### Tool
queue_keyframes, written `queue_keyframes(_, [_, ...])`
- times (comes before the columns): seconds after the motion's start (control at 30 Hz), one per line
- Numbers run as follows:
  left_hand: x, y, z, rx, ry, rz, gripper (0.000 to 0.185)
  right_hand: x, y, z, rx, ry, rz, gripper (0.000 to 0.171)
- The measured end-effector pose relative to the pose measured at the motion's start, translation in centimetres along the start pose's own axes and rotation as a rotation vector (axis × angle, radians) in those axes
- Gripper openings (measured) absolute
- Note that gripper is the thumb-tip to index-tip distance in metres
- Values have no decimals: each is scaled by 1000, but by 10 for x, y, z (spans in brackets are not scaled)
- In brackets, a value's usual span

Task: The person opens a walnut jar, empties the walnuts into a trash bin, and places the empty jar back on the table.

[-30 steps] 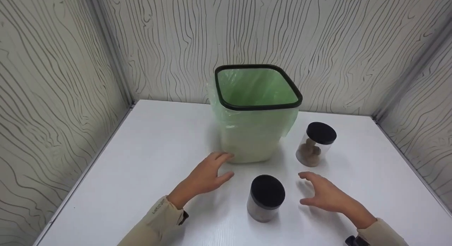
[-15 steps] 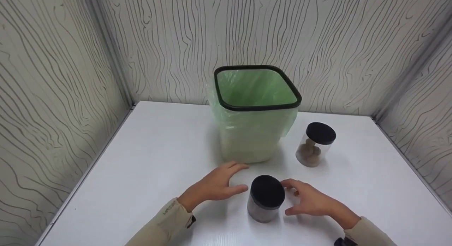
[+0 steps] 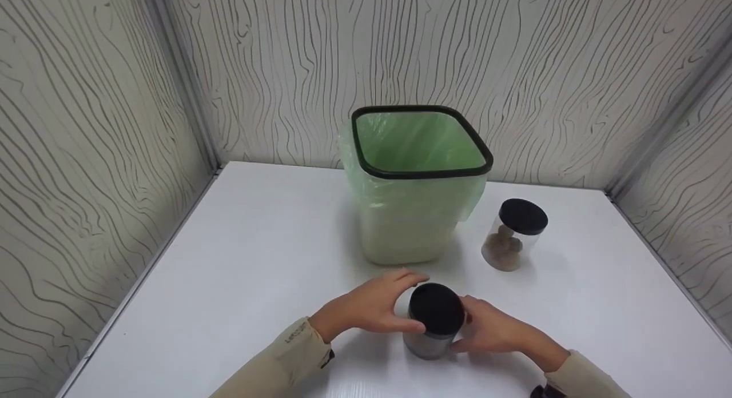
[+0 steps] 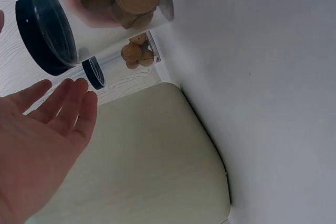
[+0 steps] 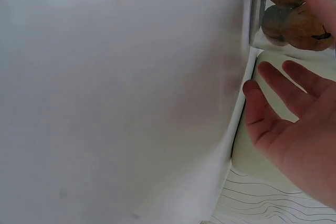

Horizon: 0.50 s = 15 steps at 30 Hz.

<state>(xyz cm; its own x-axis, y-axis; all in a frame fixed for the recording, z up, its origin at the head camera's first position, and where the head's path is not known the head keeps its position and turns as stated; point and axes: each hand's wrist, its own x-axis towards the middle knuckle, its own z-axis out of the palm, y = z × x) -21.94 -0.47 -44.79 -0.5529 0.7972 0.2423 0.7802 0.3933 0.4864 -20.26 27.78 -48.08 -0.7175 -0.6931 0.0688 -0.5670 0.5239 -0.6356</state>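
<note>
Both hands are cupped around the near clear jar (image 3: 434, 323) with the black lid, bottom center of the head view. Left hand (image 3: 372, 306) and right hand (image 3: 492, 329) have fingers gently spread and curved; I can't tell if they're gripping it. Green-lined bin (image 3: 420, 186) sits just behind it, a second jar of walnuts (image 3: 513, 242) center-right.

White table (image 3: 240, 261) walled by panels with dark wavy grain (image 3: 86, 129). Far centre: square bin (image 3: 414, 215), black rim, green liner. Just right of it, a clear black-lidded jar (image 3: 513, 242) holding brown lumps, possibly walnuts.
</note>
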Motion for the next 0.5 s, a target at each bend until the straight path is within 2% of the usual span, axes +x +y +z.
queue_keyframes(0.23, [6, 3, 5, 3, -36, 1, 83, 0, -2, 0, 22, -23, 22, 58])
queue_keyframes(0.5, [14, 4, 12, 80, -41, 8, 91, 1, -3, -4, 50, -80, 64, 58])
